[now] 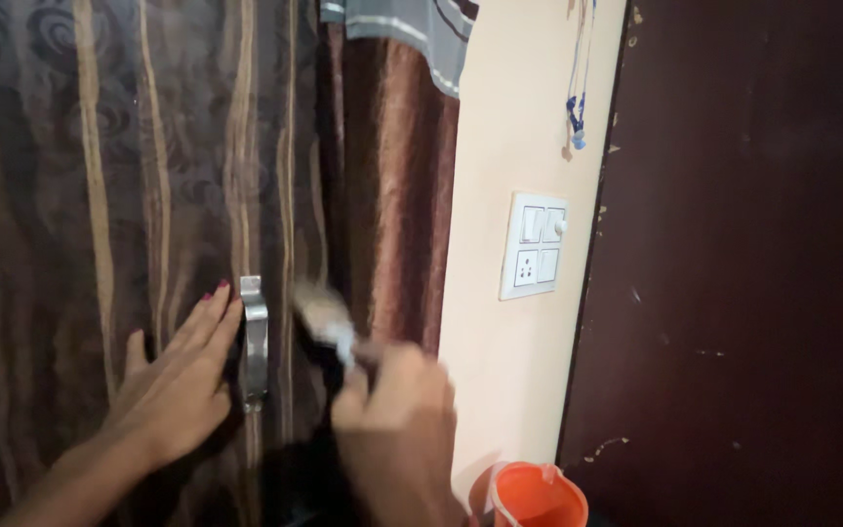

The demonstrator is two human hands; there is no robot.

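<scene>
my left hand (182,381) lies flat and open on the dark patterned cupboard door (100,195), fingertips just beside the metal handle (255,342), gripping nothing. my right hand (397,415) is closed around the grip of a small brush (324,317); the brush is blurred, so i cannot make out its bristles clearly, only that its pale head sits near the handle, right of it. my right wrist runs out of the bottom edge. an orange bucket (537,496) is cut off at the bottom, below a white switch plate (533,244) on the cream wall (500,117). a striped cloth (412,24) hangs cut off at the top.
</scene>
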